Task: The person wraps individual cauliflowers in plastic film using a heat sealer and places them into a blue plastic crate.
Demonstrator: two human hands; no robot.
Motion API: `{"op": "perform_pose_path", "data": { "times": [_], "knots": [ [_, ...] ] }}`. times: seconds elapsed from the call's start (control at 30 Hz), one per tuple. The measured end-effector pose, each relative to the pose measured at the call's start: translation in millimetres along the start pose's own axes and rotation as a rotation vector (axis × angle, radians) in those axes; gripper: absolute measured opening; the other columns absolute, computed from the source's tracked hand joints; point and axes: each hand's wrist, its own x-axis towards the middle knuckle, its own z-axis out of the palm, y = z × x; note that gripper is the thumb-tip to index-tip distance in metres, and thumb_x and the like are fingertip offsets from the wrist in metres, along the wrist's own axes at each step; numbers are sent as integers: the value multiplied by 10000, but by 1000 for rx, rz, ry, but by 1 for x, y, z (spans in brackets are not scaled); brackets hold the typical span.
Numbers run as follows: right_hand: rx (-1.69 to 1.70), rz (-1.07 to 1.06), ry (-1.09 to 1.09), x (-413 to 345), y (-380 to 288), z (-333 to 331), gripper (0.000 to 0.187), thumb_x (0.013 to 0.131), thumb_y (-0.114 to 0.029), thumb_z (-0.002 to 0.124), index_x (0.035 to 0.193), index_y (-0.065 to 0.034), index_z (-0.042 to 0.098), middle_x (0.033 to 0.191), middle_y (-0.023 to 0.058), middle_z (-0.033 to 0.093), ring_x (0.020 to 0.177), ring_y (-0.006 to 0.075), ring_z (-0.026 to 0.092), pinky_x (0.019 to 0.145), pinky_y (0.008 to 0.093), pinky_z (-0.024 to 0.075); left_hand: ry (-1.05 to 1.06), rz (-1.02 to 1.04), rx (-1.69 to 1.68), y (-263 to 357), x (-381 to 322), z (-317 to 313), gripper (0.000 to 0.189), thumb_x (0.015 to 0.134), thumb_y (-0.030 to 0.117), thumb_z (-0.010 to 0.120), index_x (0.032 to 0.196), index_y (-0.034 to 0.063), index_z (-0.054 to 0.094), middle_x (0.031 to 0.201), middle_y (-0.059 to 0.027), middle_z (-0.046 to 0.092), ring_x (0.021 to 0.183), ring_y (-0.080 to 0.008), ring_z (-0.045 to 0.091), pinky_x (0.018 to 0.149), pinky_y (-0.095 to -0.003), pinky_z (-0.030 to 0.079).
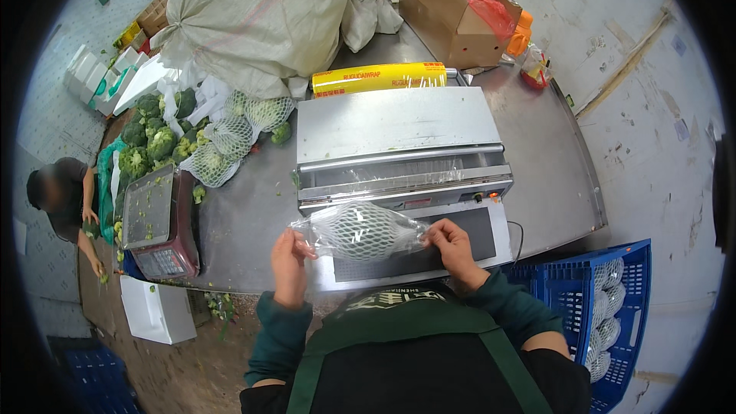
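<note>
Between my hands, a head of broccoli in white foam netting [359,230] is enclosed in clear plastic film. My left hand [290,261] pinches the gathered film at its left end. At the opposite end, the film is pinched by my right hand [455,247]. The bundle is over the dark hot plate [477,233] at the front of the film wrapping machine [397,126]; whether it touches the plate I cannot tell. An orange light glows on the machine's front. Behind its metal cover lies a yellow roll of wrap film [379,77].
Broccoli heads [164,141] and netted ones [213,164] are piled left, behind a scale [167,218]. A large woven sack [259,17] and a cardboard box [454,17] stand at the back. Wrapped pieces fill a blue crate [624,322] at right. Another person [66,201] handles broccoli at far left.
</note>
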Motion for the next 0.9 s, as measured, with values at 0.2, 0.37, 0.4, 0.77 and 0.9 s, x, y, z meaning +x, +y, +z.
{"op": "perform_pose_path", "data": {
  "times": [0.2,0.37,0.4,0.77,0.9],
  "knots": [
    [-457,-196,352,37,31,34,184,1001,-141,558,829,-75,549,618,-6,506,489,163,485,492,333,428,319,224,528,-13,22,-61,315,1027,290,528,851,46,620,591,-47,567,512,-129,520,512,-291,427],
    [-1083,-512,105,41,35,73,134,885,-185,657,849,-79,584,740,128,589,673,368,611,570,436,479,210,356,1494,-58,27,-80,251,971,263,550,952,41,665,716,-193,655,664,-396,655,604,-498,489],
    [-1125,-539,52,40,42,84,148,877,-194,666,850,-75,583,761,123,594,677,366,612,572,438,478,42,355,1581,-55,28,-70,243,956,261,553,992,49,667,753,-189,667,696,-417,650,614,-501,494],
    [223,679,-876,26,-18,185,146,881,-171,714,862,-30,681,802,-4,655,734,80,599,651,240,492,-439,1496,853,32,-29,-17,219,800,206,709,730,60,562,865,-121,549,555,-282,532,493,-389,453],
    [201,740,-1227,11,-58,203,150,868,-152,728,842,-5,718,836,46,706,759,105,647,644,264,514,-615,1544,859,125,-38,-13,464,881,338,667,635,52,397,698,-76,461,515,-217,492,416,-333,345]
  ]
}}
